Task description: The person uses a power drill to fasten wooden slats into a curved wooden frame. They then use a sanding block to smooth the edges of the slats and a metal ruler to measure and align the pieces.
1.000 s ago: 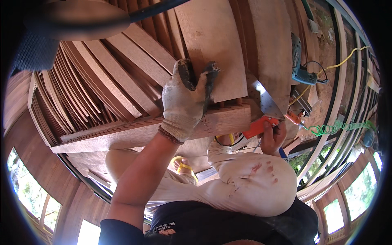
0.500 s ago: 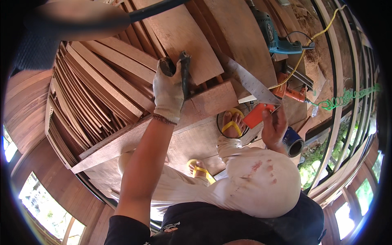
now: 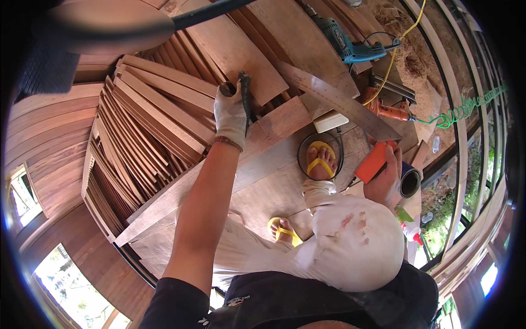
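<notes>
Your left arm stretches far forward, nearly straight, ending in a gloved left hand [image 3: 230, 114] with fingers curled closed in a firm grip. Your right hand [image 3: 387, 181] sits bare, near your raised right knee, fingers wrapped shut, thumb seemingly on top, though the wrist is hidden. Both feet rest below, the right one farther forward.

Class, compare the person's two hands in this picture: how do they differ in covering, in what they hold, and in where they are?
The left hand wears a pale work glove; the right hand is bare. The left hand grips a dark tool against the long plank; the right hand holds an orange handle beside a dark roll. The left arm is stretched far out; the right hand stays close by the raised knee. Both are closed on something.
</notes>
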`<state>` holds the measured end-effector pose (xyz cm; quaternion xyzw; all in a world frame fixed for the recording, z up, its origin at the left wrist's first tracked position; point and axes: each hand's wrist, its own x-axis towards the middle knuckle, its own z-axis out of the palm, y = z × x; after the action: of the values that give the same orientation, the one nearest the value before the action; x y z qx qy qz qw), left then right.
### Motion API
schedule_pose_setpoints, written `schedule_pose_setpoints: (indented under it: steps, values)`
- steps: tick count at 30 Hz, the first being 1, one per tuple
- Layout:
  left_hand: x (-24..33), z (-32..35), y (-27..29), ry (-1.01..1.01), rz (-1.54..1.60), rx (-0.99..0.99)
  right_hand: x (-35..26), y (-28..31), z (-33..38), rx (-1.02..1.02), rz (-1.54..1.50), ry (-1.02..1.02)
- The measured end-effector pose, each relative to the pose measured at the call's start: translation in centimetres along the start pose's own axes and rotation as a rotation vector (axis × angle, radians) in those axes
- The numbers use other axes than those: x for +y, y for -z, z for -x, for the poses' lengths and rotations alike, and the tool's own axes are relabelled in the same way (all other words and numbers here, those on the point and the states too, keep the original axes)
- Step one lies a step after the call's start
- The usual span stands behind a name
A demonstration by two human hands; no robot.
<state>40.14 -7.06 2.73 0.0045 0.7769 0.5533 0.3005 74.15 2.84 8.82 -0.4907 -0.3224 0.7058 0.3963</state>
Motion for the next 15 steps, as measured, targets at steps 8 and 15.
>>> schedule_pose_setpoints:
  steps: [8, 15]
  values:
    - [-2.1, -2.6, 0.2, -0.069, 0.124, -0.056, 4.7, 2.3, -1.0, -0.27, -0.309, -0.186]
    - [-0.9, -1.0, -0.5, -0.199, 0.095, -0.058, 8.4, -5.4, -2.1, -0.516, -0.244, -0.38]
